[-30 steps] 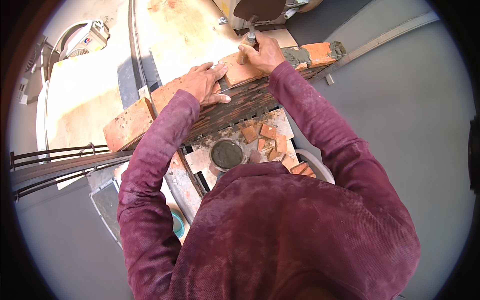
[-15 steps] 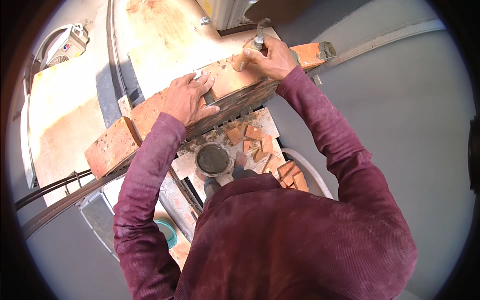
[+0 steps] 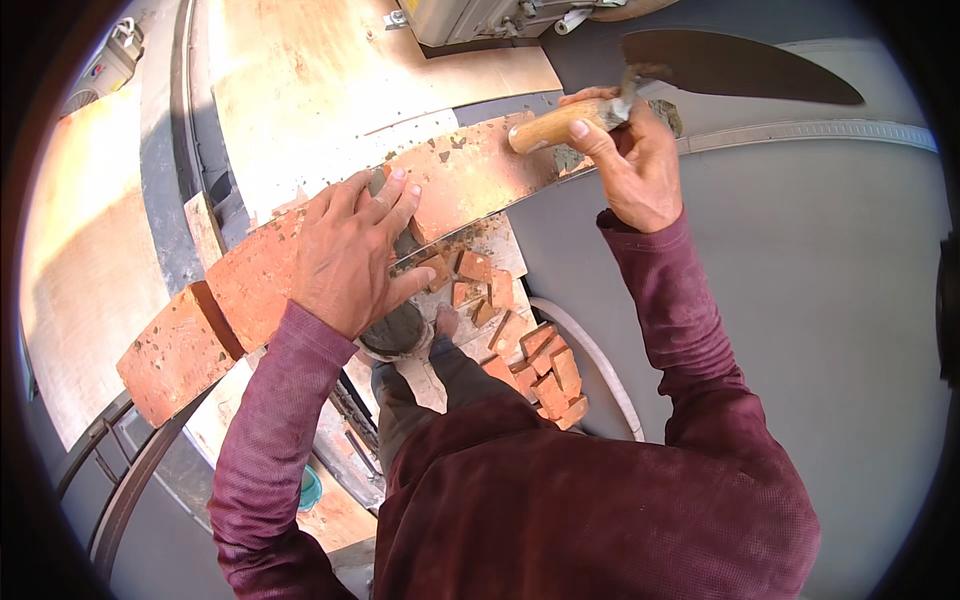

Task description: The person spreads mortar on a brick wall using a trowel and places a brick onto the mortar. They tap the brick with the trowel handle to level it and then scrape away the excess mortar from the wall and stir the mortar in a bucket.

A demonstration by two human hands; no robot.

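In my right hand point(image 3: 645, 170) is a trowel, its wooden handle point(image 3: 560, 126) gripped near the metal neck. The broad dark blade point(image 3: 745, 68) points to the right, and the handle's butt hangs over the row of bricks. My left hand point(image 3: 350, 250) lies with fingers stretched across the top of that row, thumb toward its near edge. Under its fingertips is the grey mortar joint beside an orange brick point(image 3: 480, 175). To the left of this hand lie another brick point(image 3: 255, 275) and the end brick point(image 3: 180, 355), with a gap between their tops.
Below the wall, a mortar bucket point(image 3: 395, 330) stands by my feet, partly hidden by my left hand. Broken brick pieces point(image 3: 545, 370) are heaped near a pale hose point(image 3: 600, 370). Beyond the wall are plywood sheets point(image 3: 290, 80) and a metal-cased unit point(image 3: 470, 20).
My right hand has lifted the trowel's handle off the brick and tilted it over, bringing the blade into sight on the right. My left hand stays on the bricks; the view has shifted.
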